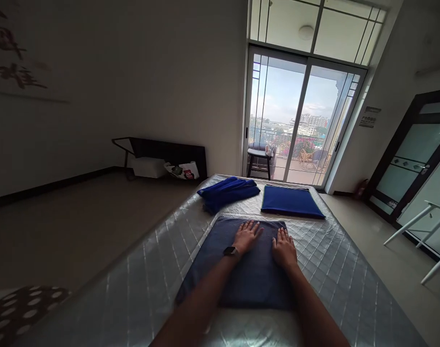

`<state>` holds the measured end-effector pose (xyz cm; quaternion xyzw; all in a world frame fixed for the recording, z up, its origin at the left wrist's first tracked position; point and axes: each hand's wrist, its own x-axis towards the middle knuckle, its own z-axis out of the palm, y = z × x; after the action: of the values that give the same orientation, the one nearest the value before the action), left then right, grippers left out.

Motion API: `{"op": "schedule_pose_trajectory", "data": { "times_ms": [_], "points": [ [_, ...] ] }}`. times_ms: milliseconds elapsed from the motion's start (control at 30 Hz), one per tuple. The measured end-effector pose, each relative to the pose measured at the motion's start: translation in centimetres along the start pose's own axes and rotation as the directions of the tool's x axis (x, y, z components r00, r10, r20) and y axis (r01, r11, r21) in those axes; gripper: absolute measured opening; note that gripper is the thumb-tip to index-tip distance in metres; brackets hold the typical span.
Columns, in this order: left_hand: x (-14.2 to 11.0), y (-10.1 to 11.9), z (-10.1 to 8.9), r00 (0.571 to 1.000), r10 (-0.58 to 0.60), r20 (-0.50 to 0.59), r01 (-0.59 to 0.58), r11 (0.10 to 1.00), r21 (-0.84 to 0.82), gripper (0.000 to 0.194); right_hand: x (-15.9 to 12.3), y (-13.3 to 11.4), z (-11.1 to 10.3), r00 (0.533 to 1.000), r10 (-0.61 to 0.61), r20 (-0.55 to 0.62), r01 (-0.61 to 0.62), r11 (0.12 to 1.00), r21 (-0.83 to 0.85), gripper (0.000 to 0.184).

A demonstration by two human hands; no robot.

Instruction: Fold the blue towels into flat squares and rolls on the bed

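A dark blue-grey folded cloth (pixel 256 284) lies flat in front of me on a silvery quilted mattress (pixel 144 284). My left hand (pixel 247 236) rests palm down on its upper middle, fingers spread, with a dark watch (pixel 231 251) on the wrist. Near the cloth's upper right edge, my right hand (pixel 284 247) also lies flat with its fingers stretched forward. Beyond the hands, a loosely bunched bright blue cloth (pixel 227 192) sits at the far left. To its right is a neatly folded blue cloth (pixel 291 200) with a thin green edge.
Against the left wall stands a low black bench (pixel 169 149) with a white box (pixel 148 166) and a printed bag (pixel 184 170). A stool (pixel 259 155) shows by the sliding glass door (pixel 278 96). White-legged furniture (pixel 409 224) is at right; a polka-dot item (pixel 28 308) lies lower left.
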<state>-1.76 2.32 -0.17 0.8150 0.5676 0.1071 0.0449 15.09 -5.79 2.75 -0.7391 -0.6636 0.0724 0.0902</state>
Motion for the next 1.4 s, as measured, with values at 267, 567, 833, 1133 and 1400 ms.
{"op": "schedule_pose_trajectory", "data": {
  "times_ms": [267, 567, 833, 1133, 1400],
  "points": [
    [-1.5, -10.1, -2.3, 0.964, -0.261, -0.048, 0.263, 0.964, 0.031, 0.073, -0.1, -0.1, -0.2, 1.0, 0.01, 0.021, -0.01, 1.0, -0.014, 0.064],
    [-1.7, -9.7, -2.0, 0.966, -0.245, -0.081, 0.247, 0.969, 0.016, 0.076, 2.0, -0.2, -1.3, 0.999, 0.031, 0.036, -0.028, 0.997, -0.073, 0.061],
    [-1.8, -9.8, -1.6, 0.963, -0.253, -0.089, 0.255, 0.967, 0.016, 0.072, 4.4, 0.2, -0.5, 1.0, 0.02, 0.014, -0.019, 0.998, -0.054, 0.061],
    [-1.9, -9.8, -1.7, 0.964, -0.254, -0.083, 0.256, 0.966, 0.019, 0.073, 4.1, 0.1, -0.4, 1.0, 0.007, 0.0, -0.007, 0.999, -0.049, 0.061],
    [-1.8, -9.9, -1.7, 0.964, -0.252, -0.082, 0.256, 0.965, 0.05, 0.071, 3.9, -0.1, -0.6, 1.0, 0.018, 0.008, -0.018, 1.0, -0.021, 0.062]
  ]
}}
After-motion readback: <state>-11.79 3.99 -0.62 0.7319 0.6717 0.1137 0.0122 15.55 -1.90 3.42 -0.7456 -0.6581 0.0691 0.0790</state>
